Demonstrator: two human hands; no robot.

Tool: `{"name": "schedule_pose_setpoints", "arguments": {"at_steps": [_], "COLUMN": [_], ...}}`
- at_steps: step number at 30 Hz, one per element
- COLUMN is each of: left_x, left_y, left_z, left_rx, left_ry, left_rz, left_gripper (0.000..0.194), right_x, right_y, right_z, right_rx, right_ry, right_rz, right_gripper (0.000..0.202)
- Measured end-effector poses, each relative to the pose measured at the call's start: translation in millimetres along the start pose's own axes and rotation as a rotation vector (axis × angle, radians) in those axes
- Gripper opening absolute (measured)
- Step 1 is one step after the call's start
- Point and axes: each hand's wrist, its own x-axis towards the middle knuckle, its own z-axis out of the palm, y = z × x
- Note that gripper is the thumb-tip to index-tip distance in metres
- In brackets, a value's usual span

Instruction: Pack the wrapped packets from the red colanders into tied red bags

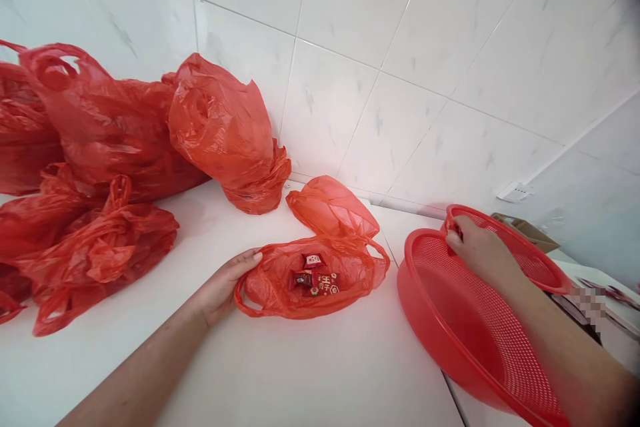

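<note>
An open red plastic bag (260, 303) lies on the white table, its mouth spread upward. Inside it are several small red wrapped snack packets (327, 283). My left hand (233, 280) grips the bag's left edge between thumb and fingers. Off to the right, my right hand (475, 243) is closed above the gap between two red plastic baskets. Something red shows at its fingertips, but I cannot tell whether it is a packet or part of a rim. The nearer basket (425, 307) has perforated sides; the farther basket (525, 257) sits partly behind my right forearm.
Filled red plastic bags (120, 127) crowd the left side, and another bulging red bag (220, 120) leans against the tiled wall (345, 93). Behind the open bag lies a puffed red bag (333, 203). A cardboard box (530, 233) stands at the far right, below a wall socket (515, 192).
</note>
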Motion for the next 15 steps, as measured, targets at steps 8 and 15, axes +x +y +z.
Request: {"name": "schedule_pose_setpoints", "arguments": {"at_steps": [8,15], "left_x": [-5.2,-6.6], "left_y": [-1.7,-4.2], "left_z": [1.8,-0.4], "left_rx": [-0.009,-0.031], "left_ry": [-0.010,0.000], "left_rz": [0.032,0.073], "left_gripper": [0.041,0.036], "right_x": [-82.5,-98.2], "right_y": [-142.0,-159.4], "right_z": [-0.8,62.5], "right_rx": [0.140,0.286], "right_ry": [-0.202,-0.184], "right_rz": [-0.566,-0.592], "right_gripper": [0.032,0.038]}}
